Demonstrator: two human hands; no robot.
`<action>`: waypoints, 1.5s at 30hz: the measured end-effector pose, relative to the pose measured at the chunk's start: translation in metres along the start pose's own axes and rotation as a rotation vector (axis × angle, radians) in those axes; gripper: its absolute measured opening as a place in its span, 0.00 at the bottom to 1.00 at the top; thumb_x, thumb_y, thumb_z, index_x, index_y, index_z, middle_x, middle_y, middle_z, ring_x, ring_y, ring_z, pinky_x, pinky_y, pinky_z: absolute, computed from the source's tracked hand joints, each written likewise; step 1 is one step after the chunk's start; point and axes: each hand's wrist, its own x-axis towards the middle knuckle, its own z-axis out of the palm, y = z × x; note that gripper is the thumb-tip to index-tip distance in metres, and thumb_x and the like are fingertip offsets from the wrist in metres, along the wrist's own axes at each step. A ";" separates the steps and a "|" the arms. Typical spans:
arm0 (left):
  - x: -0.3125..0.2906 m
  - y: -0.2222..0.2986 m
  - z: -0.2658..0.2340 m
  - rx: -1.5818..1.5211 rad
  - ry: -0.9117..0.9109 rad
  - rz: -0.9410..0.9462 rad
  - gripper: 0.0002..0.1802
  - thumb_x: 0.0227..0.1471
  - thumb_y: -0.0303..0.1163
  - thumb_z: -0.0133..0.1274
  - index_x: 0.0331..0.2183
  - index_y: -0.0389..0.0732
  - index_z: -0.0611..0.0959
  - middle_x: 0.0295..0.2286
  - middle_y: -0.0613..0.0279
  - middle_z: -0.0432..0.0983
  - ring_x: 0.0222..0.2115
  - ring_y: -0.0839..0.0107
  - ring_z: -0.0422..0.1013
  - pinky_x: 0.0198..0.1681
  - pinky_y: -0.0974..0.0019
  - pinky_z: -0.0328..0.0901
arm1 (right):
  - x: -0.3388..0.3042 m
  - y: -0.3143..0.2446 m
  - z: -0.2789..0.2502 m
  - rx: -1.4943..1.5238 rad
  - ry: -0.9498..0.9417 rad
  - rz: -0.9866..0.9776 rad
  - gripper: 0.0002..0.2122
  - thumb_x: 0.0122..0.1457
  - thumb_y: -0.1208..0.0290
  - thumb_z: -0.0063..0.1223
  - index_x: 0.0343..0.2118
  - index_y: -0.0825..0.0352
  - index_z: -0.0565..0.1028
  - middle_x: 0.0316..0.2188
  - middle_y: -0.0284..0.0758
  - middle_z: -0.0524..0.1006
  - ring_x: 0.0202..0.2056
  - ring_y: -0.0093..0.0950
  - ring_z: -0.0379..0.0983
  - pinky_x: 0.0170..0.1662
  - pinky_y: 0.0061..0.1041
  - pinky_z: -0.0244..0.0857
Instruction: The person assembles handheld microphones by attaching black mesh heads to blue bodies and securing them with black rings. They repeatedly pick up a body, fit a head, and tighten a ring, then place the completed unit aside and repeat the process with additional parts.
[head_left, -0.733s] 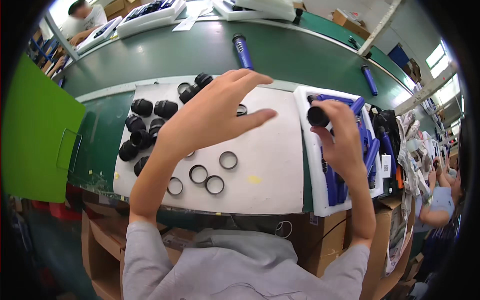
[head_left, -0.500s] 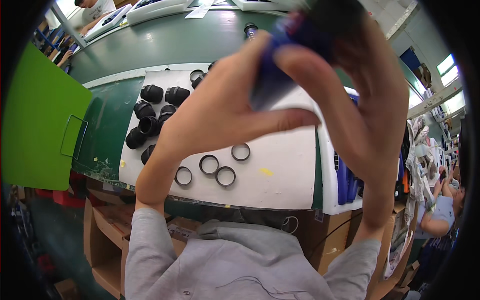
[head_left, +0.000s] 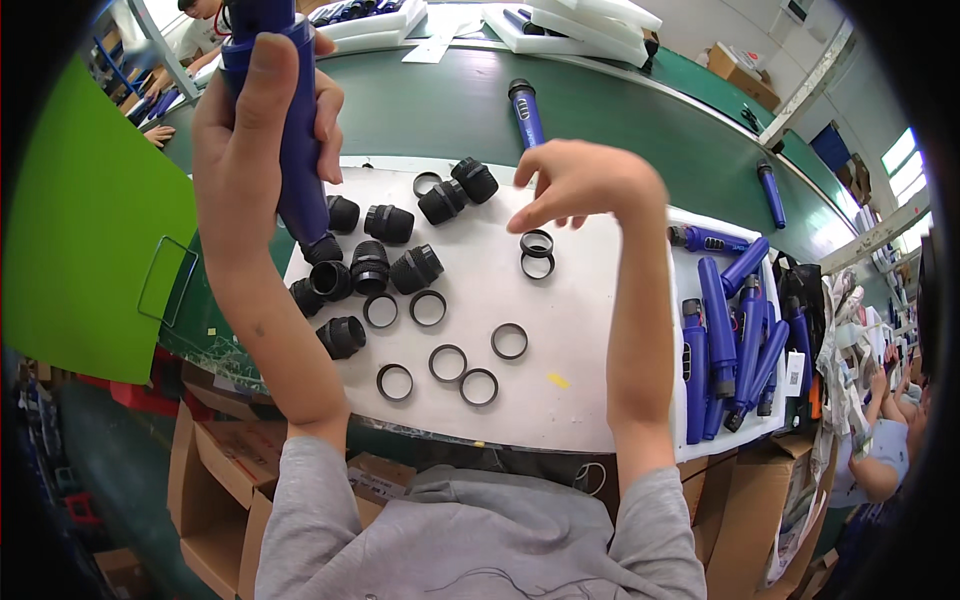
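My left hand (head_left: 245, 140), raised at the upper left, is wrapped round a blue microphone body (head_left: 303, 175). Its upper end runs out of the picture. Over the far right part of the white board (head_left: 570, 330), my right hand (head_left: 590, 185) hangs with thumb and forefinger apart and nothing seen between them. Just below its fingertips, two black rings (head_left: 537, 266) overlap on the board. Other loose black rings (head_left: 447, 363) lie nearer to me. Several black microphone heads (head_left: 390, 223) are grouped on the left half, some partly behind my left hand and the microphone body.
On the right, a white foam tray (head_left: 664, 420) holds several blue microphone bodies (head_left: 718, 320). Two more blue microphones (head_left: 527, 115) lie apart on the green table (head_left: 420, 110). A green panel (head_left: 80, 240) stands at the left. Cardboard boxes (head_left: 215, 500) sit below the table edge.
My left hand has carried the blue microphone body to the upper left. My right hand has come away from it and dropped over the board near the two overlapping rings. The view has shifted.
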 end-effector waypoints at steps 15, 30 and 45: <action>0.003 -0.021 0.023 0.037 -0.124 -0.136 0.28 0.56 0.51 0.58 0.39 0.33 0.77 0.18 0.66 0.70 0.14 0.81 0.66 0.18 0.76 0.60 | 0.044 0.063 0.027 0.121 0.211 -0.116 0.24 0.45 0.61 0.72 0.42 0.69 0.76 0.33 0.36 0.81 0.34 0.29 0.79 0.39 0.28 0.72; 0.010 -0.063 0.063 0.108 -0.261 -0.196 0.30 0.51 0.52 0.64 0.42 0.35 0.77 0.20 0.68 0.71 0.16 0.82 0.67 0.19 0.76 0.62 | 0.006 -0.012 0.009 1.264 0.683 -0.826 0.27 0.61 0.60 0.61 0.57 0.73 0.70 0.50 0.41 0.77 0.49 0.25 0.75 0.52 0.24 0.70; 0.010 -0.057 0.058 0.345 -0.251 -0.006 0.29 0.51 0.45 0.66 0.50 0.41 0.76 0.21 0.69 0.72 0.19 0.83 0.66 0.21 0.76 0.61 | 0.023 -0.012 0.026 1.100 0.559 -0.887 0.20 0.59 0.56 0.61 0.46 0.69 0.78 0.37 0.36 0.81 0.37 0.23 0.78 0.40 0.23 0.72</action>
